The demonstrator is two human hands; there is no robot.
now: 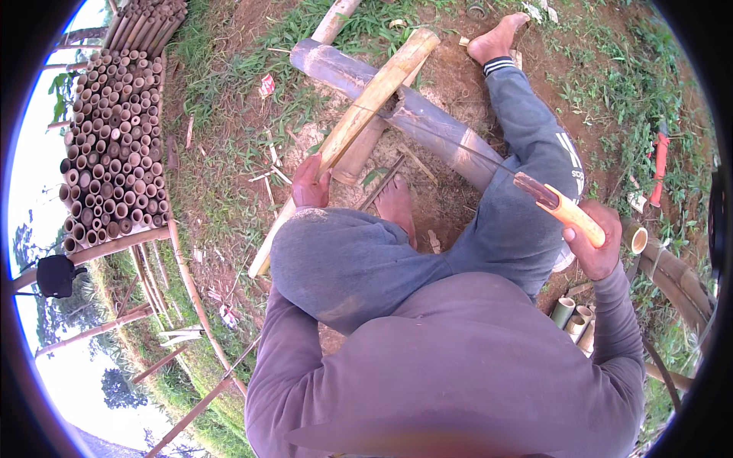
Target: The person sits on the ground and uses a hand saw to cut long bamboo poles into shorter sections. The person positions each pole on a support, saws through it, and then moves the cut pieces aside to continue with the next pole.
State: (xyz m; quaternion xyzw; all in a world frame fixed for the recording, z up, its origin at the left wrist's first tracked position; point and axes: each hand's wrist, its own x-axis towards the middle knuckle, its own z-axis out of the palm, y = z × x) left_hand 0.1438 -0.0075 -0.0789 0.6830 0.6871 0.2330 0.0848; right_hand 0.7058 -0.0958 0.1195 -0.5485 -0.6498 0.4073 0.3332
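A long pale-yellow pole (374, 99), seemingly bamboo, lies slantwise across a thick grey-brown log (450, 141). My left hand (311, 183) is closed on the pole's lower part, just beyond my left knee. In my right hand (599, 238) is the orange-yellow handle of a handsaw (571, 216), gripped with closed fingers off to my right. Its thin dark blade, seen almost edge-on, runs up and left over the log toward the pole. The blade's far end appears to reach the pole; whether it has cut in cannot be made out. My bare left foot (395, 200) rests beneath the pole.
Many cut bamboo tubes (114, 153) are stacked at the left. Several short tubes (576, 320) stand by my right elbow. An orange-red tool or sheath (660, 164) lies in grass at the right. A bamboo rail (195, 298) runs along the left. My right leg (527, 114) stretches forward.
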